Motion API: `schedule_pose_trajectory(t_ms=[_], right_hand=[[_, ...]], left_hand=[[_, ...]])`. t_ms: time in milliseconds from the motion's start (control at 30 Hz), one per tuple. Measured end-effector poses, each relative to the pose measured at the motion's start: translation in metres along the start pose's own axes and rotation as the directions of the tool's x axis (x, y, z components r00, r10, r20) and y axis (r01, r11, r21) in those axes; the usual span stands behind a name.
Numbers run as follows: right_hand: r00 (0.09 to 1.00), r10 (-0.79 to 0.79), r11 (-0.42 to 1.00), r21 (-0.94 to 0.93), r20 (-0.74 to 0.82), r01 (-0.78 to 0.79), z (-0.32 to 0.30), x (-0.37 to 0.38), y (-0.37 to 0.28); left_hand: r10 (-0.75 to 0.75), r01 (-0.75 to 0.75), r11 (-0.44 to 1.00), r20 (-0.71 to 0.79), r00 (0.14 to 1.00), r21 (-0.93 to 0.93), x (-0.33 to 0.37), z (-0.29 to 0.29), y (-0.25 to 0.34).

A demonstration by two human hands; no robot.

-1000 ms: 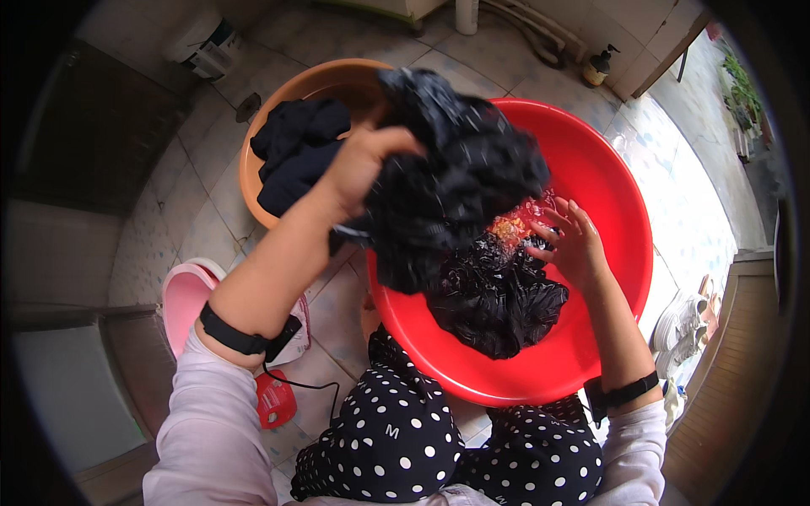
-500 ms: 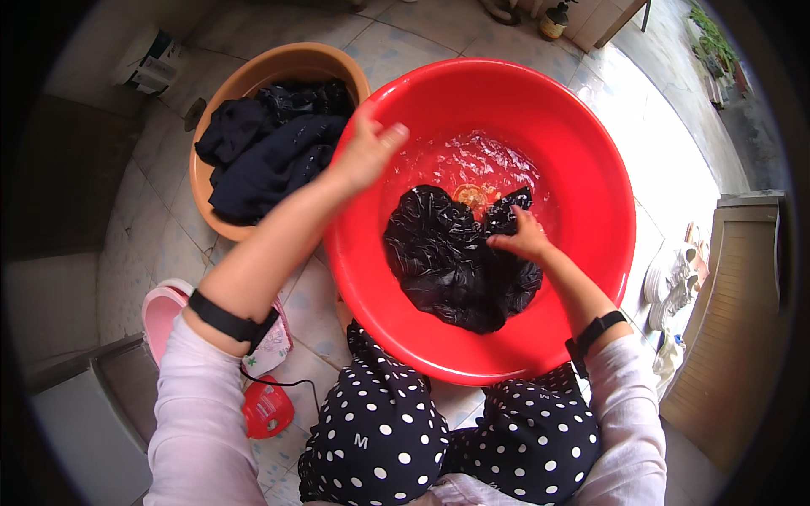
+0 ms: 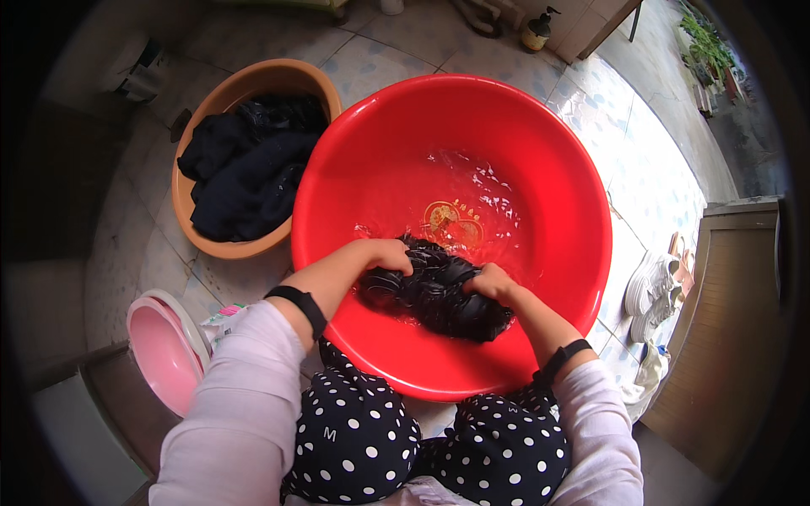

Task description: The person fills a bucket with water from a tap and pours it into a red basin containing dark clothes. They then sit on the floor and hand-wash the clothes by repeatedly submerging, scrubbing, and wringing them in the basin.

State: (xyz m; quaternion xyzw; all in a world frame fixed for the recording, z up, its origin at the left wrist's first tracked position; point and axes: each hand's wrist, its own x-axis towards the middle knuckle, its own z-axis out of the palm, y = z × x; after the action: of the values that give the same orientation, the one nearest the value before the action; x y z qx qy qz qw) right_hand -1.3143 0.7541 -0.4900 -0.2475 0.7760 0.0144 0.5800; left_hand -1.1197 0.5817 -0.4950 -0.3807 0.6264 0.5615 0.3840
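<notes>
A bunched wet black garment (image 3: pixel 434 291) lies in shallow water near the front wall of a large red basin (image 3: pixel 565 169). My left hand (image 3: pixel 390 255) grips its left part, fingers curled into the cloth. At the garment's right side, my right hand (image 3: pixel 492 284) is closed on the fabric, the fingertips partly hidden by it. Yellow printing shows on the basin's bottom beyond the garment.
An orange tub (image 3: pixel 187 221) with dark wet clothes (image 3: pixel 253 173) stands at the left. Pink bowls (image 3: pixel 163 350) lean near my left arm. White shoes (image 3: pixel 651 291) sit by a brown cabinet (image 3: pixel 734 320) on the right. A pump bottle (image 3: pixel 537 32) stands at the back.
My left hand has come from the basin's left rim down onto the garment. My right hand has closed on the cloth. The garment, spread out before, is now gathered into a bundle.
</notes>
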Motion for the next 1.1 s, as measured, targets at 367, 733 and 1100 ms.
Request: schedule_pose_trajectory(t_ms=[367, 733, 1100], right_hand=[[0.978, -0.098, 0.986, 0.115, -0.184, 0.121, -0.135, 0.001, 0.009], [0.944, -0.331, 0.573, -0.799, -0.020, 0.184, -0.004, 0.025, -0.002], [0.737, -0.156, 0.934, -0.341, -0.658, -0.107, -0.013, 0.033, 0.007]], left_hand=[[-0.016, 0.138, 0.925, -0.326, 0.945, 0.354, -0.060, -0.107, 0.041], [0.133, 0.137, 0.508, -0.235, 0.963, 0.851, 0.024, -0.008, 0.039], [0.209, 0.284, 0.622, -0.504, 0.838, 0.730, 0.025, -0.009, 0.037]])
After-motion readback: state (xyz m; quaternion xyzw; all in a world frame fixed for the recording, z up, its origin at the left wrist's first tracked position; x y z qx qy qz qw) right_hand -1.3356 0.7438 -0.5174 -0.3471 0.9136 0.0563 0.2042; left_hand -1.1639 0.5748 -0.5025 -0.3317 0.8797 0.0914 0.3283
